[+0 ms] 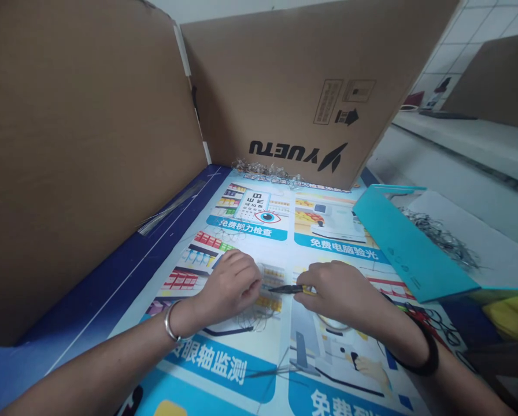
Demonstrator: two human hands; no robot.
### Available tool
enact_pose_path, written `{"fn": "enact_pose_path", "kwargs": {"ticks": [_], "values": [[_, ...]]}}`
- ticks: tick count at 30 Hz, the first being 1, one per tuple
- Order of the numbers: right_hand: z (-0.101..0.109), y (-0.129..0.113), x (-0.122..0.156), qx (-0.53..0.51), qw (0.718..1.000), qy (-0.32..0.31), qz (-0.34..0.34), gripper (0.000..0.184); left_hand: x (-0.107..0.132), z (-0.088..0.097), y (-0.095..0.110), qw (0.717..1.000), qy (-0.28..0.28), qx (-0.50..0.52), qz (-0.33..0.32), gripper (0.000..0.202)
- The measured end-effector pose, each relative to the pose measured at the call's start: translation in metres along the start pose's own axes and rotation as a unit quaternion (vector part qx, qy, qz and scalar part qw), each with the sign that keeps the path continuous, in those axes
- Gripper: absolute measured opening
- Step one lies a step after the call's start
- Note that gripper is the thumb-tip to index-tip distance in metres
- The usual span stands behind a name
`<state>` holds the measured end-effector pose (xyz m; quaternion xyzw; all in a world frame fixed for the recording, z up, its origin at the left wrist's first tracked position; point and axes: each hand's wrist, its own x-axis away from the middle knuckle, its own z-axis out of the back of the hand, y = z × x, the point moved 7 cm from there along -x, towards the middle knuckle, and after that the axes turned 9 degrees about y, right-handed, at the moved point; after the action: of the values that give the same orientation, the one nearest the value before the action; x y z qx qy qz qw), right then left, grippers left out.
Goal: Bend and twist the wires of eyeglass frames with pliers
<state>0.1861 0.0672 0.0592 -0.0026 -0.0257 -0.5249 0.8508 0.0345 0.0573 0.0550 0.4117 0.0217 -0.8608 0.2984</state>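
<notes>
My right hand [335, 289] is wrapped round the handle of a pair of dark-jawed pliers [287, 289], whose tip points left. A little yellow shows on the pliers' handle. My left hand [235, 286], a silver bracelet on its wrist, is closed just left of the tip. Whatever its fingers pinch is hidden or too thin to name. Beneath that hand lie thin loose wires [254, 318] on the printed sheet [280, 358]. More fine wire [228, 231] lies beyond it.
Cardboard panels [259, 75] stand at the left and back. Along the back panel's foot lies a row of small wire pieces [267, 169]. Straight wires [172, 208] lie at left. On the right, a teal box [409, 245] holds tangled metal wire pieces [441, 237].
</notes>
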Motion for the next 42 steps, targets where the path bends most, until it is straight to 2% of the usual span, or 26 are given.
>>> {"fn": "enact_pose_path", "kwargs": {"ticks": [6,12,27,35,42], "values": [[0.006,-0.004,0.002,0.024,0.997,0.063,0.023,0.018,0.002,-0.005,-0.003,0.999,-0.023,0.024,0.030,0.010],[0.010,-0.010,0.005,0.035,0.992,0.114,0.032,0.016,0.004,-0.011,-0.001,0.997,-0.058,0.039,0.015,0.010],[0.013,-0.012,0.009,0.040,0.993,0.103,0.031,0.014,0.000,-0.013,0.007,0.980,-0.180,0.090,-0.003,0.011],[0.009,-0.011,0.008,0.032,0.994,0.101,0.024,0.014,-0.001,-0.010,-0.001,0.973,-0.164,0.162,0.031,0.011],[0.008,-0.011,0.010,0.023,0.984,0.173,0.019,0.016,-0.003,-0.005,-0.008,0.973,-0.123,0.172,0.088,0.011]]}}
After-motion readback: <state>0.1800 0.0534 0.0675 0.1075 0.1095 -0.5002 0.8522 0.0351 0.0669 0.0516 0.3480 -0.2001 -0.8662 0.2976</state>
